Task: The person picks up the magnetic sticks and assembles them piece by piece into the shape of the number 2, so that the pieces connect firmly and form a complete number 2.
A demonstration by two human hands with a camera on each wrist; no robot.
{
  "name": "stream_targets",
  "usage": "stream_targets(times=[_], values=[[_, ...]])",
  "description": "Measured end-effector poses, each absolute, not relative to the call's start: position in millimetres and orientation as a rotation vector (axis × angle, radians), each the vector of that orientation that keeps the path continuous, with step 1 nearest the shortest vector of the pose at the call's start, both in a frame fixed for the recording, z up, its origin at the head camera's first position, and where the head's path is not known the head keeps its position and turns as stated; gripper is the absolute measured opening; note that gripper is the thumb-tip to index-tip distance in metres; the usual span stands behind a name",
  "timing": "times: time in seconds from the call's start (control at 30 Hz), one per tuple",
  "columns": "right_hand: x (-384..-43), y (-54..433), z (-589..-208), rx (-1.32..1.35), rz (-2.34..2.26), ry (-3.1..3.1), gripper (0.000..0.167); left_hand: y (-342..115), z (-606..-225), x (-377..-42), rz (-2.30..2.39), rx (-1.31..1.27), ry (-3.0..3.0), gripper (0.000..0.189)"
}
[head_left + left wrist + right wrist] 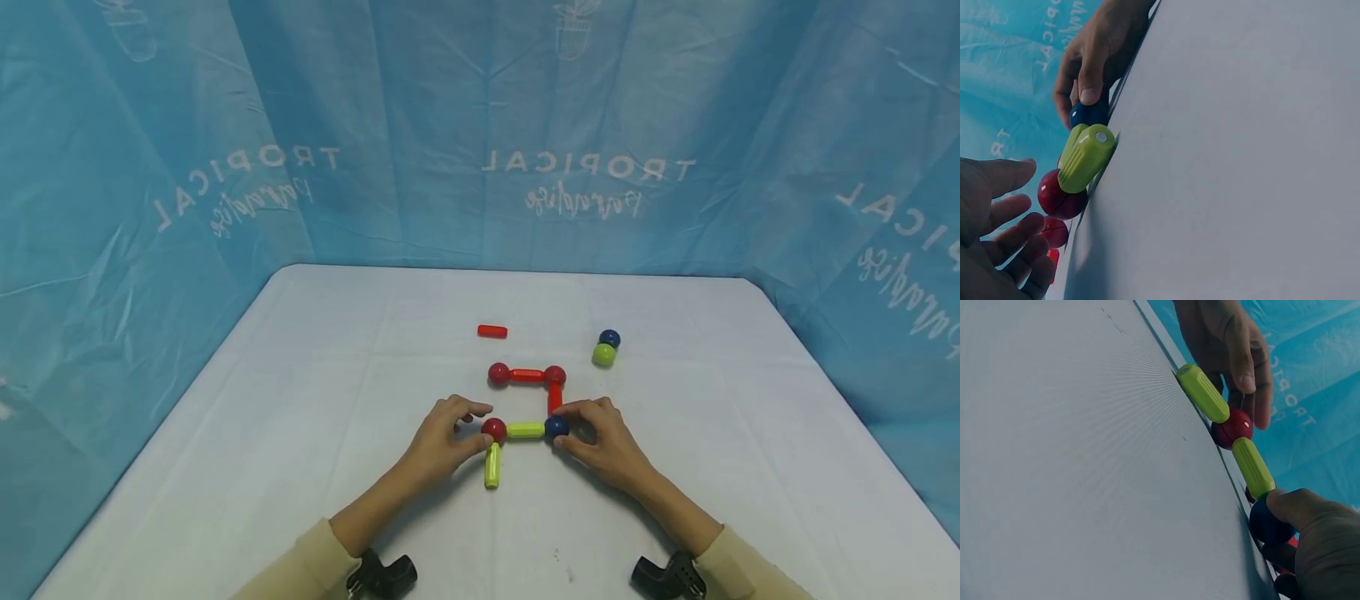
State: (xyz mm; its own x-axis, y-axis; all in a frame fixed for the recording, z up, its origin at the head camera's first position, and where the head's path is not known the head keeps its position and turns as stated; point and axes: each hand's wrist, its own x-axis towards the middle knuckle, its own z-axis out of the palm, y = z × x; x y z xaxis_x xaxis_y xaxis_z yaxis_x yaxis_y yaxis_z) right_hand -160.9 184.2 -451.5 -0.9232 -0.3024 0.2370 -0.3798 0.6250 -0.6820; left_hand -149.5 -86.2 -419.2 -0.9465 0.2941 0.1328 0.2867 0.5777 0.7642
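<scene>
A chain of balls and rods lies on the white table. My right hand (606, 442) pinches its blue ball (1269, 520) between thumb and fingers. From that ball a yellow-green rod (525, 430) runs left to a red ball (1062, 195), and a second yellow-green rod (492, 467) points from there toward me. Beside the red ball my left hand (444, 435) is spread, a gap showing in the left wrist view. Behind the blue ball, a red rod (555, 398) leads to another red ball (555, 376), then a red rod (527, 376) to a third red ball (498, 374).
A loose red rod (492, 332) lies farther back on the table (360, 333). At the back right, a dark blue ball (610, 338) sits against a green ball (603, 355). Blue printed sheeting (420, 225) surrounds the table's back and sides.
</scene>
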Motion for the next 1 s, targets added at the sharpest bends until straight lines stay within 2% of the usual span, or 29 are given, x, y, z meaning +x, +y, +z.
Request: stream_targets(times=[0.43,1.0], values=[[-161.4,184.5,-452.4,0.58,1.194,-2.735,0.036,-86.7,-427.5,-164.0,1.387,0.49,2.627,0.031],[-160.1,185.3,-451.9,0.576,1.182,-2.737,0.037,-84.6,-432.4,-164.9,1.376,0.447,2.62,0.029]])
